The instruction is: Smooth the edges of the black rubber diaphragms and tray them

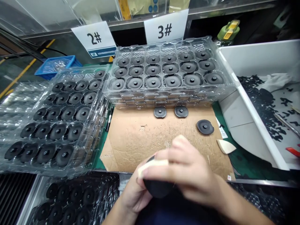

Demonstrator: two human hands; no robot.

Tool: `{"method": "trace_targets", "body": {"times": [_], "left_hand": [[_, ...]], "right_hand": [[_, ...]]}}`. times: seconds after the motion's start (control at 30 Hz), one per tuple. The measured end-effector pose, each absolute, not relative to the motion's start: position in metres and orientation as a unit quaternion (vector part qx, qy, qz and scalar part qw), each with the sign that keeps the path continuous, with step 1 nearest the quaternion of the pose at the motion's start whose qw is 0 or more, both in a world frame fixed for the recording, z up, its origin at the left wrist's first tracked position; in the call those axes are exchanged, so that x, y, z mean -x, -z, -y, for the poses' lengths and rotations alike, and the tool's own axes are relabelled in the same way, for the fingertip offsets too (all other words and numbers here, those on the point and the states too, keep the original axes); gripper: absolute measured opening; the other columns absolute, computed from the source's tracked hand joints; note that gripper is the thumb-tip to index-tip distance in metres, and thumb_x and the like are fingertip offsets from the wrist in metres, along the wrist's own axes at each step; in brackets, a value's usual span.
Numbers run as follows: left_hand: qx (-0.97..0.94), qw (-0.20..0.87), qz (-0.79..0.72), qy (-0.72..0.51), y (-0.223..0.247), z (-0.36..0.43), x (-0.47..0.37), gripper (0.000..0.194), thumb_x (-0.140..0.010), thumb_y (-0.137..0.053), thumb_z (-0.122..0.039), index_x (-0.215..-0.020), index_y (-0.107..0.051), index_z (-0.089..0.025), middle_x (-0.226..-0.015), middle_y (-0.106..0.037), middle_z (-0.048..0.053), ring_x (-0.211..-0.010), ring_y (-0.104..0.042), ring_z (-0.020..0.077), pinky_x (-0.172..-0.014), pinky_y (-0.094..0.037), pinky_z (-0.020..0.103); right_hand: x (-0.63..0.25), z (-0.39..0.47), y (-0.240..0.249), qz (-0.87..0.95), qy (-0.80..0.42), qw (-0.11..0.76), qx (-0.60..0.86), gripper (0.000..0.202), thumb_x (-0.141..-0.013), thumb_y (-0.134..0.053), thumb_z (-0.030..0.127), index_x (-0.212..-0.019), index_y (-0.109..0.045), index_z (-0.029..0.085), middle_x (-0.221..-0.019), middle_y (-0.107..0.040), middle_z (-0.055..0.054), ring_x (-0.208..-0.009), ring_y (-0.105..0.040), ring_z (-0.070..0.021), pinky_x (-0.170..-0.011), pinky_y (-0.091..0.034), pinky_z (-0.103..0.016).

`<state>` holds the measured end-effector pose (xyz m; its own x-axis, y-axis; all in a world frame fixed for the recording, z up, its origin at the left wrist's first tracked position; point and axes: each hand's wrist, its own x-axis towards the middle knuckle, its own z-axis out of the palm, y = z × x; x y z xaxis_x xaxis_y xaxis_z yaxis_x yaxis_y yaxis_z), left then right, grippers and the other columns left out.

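My left hand is closed around the edge of a round black disc, held above the near edge of the cardboard. My right hand, blurred by motion, grips a cream-coloured flat piece and presses it across the disc's upper side. My fingers hide much of both. Three similar black discs with a small central stud lie on the cardboard: a left one, a middle one and a right one. A cream wedge rests at the cardboard's right edge.
Behind the cardboard, stacked clear trays hold rows of discs. More disc-filled trays stand at left. A white bin at right contains small black parts. Signs "2#" and "3#" hang behind, near a green-lidded bottle.
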<state>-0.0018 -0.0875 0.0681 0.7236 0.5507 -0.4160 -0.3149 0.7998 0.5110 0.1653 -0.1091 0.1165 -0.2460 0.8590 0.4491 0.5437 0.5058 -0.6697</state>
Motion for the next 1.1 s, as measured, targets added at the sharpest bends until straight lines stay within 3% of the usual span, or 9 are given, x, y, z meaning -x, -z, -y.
{"method": "trace_targets", "body": {"times": [0.13,0.27,0.37,0.43,0.57,0.73,0.8,0.93,1.1], "left_hand": [[-0.122,0.943,-0.192,-0.244,-0.068,0.088,0.001,0.051,-0.064,-0.072,-0.040,-0.111,-0.060,-0.024,-0.112,-0.064,0.003,-0.097,-0.062,0.0235,-0.082,-0.051,0.029],[-0.086,0.950,-0.166,-0.250,-0.068,0.087,0.002,0.051,-0.066,-0.070,-0.041,-0.113,-0.059,-0.026,-0.114,-0.063,0.003,-0.101,-0.061,0.0252,-0.085,-0.049,0.031],[-0.075,0.954,-0.154,-0.247,-0.069,0.087,0.002,0.050,-0.068,-0.066,-0.045,-0.113,-0.059,-0.026,-0.113,-0.063,0.003,-0.103,-0.060,0.0265,-0.087,-0.048,0.033],[-0.074,0.957,-0.140,-0.242,-0.069,0.088,0.003,0.051,-0.070,-0.061,-0.050,-0.114,-0.059,-0.026,-0.114,-0.063,0.003,-0.103,-0.060,0.0263,-0.087,-0.048,0.034],[-0.087,0.959,-0.128,-0.236,-0.068,0.088,0.006,0.055,-0.074,-0.048,-0.057,-0.117,-0.057,-0.024,-0.112,-0.064,0.006,-0.100,-0.062,0.0244,-0.083,-0.051,0.031],[-0.193,0.928,-0.136,-0.288,-0.069,0.084,0.011,0.053,-0.079,-0.044,-0.057,-0.127,-0.043,-0.034,-0.114,-0.061,0.004,-0.084,-0.067,0.0226,-0.067,-0.053,0.028],[-0.352,0.855,-0.184,-0.334,-0.070,0.081,0.013,0.064,-0.076,-0.055,-0.049,-0.134,-0.029,-0.038,-0.117,-0.057,0.006,-0.089,-0.065,0.0239,-0.074,-0.051,0.033],[-0.660,0.609,-0.265,-0.351,-0.076,0.077,0.015,0.100,-0.068,-0.069,-0.011,-0.138,-0.003,-0.043,-0.120,-0.052,0.005,-0.111,-0.050,0.0259,-0.099,-0.033,0.046],[-0.752,0.510,-0.238,-0.344,-0.081,0.076,0.015,0.112,-0.061,-0.068,0.004,-0.138,0.000,-0.039,-0.120,-0.053,0.007,-0.109,-0.051,0.0252,-0.095,-0.036,0.043]], "right_hand": [[-0.192,0.100,-0.071,0.590,-0.333,0.426,0.599,0.026,-0.091,-0.045,0.019,-0.112,-0.057,0.028,-0.107,-0.062,0.000,-0.095,-0.058,-0.0153,-0.078,-0.047,-0.029],[-0.192,0.105,-0.015,0.608,-0.324,0.326,0.647,0.031,-0.088,-0.045,0.017,-0.114,-0.059,0.026,-0.120,-0.054,-0.006,-0.109,-0.052,-0.0228,-0.090,-0.045,-0.042],[-0.180,0.121,0.004,0.600,-0.279,0.331,0.673,0.037,-0.088,-0.040,0.015,-0.122,-0.052,0.023,-0.136,-0.036,-0.010,-0.120,-0.041,-0.0274,-0.095,-0.038,-0.052],[-0.175,0.131,0.002,0.599,-0.265,0.337,0.676,0.036,-0.090,-0.038,0.017,-0.123,-0.050,0.022,-0.134,-0.037,-0.011,-0.119,-0.042,-0.0260,-0.095,-0.039,-0.050],[-0.175,0.145,-0.014,0.640,-0.287,0.305,0.645,0.033,-0.090,-0.038,0.016,-0.116,-0.055,0.025,-0.111,-0.057,-0.007,-0.102,-0.054,-0.0221,-0.086,-0.047,-0.044],[-0.178,0.156,-0.016,0.671,-0.286,0.257,0.634,0.033,-0.089,-0.037,0.012,-0.112,-0.056,0.025,-0.105,-0.060,-0.007,-0.093,-0.056,-0.0212,-0.080,-0.047,-0.043],[-0.178,0.159,-0.017,0.656,-0.271,0.270,0.651,0.031,-0.089,-0.036,0.014,-0.112,-0.056,0.023,-0.104,-0.060,-0.007,-0.094,-0.055,-0.0220,-0.081,-0.046,-0.044],[-0.177,0.163,-0.035,0.604,-0.276,0.331,0.670,0.027,-0.090,-0.041,0.017,-0.111,-0.056,0.025,-0.104,-0.059,-0.006,-0.098,-0.052,-0.0220,-0.082,-0.044,-0.040],[-0.167,0.167,-0.071,0.509,-0.324,0.470,0.644,0.021,-0.085,-0.055,0.017,-0.103,-0.060,0.028,-0.096,-0.058,-0.003,-0.086,-0.055,-0.0170,-0.073,-0.046,-0.029]]}}
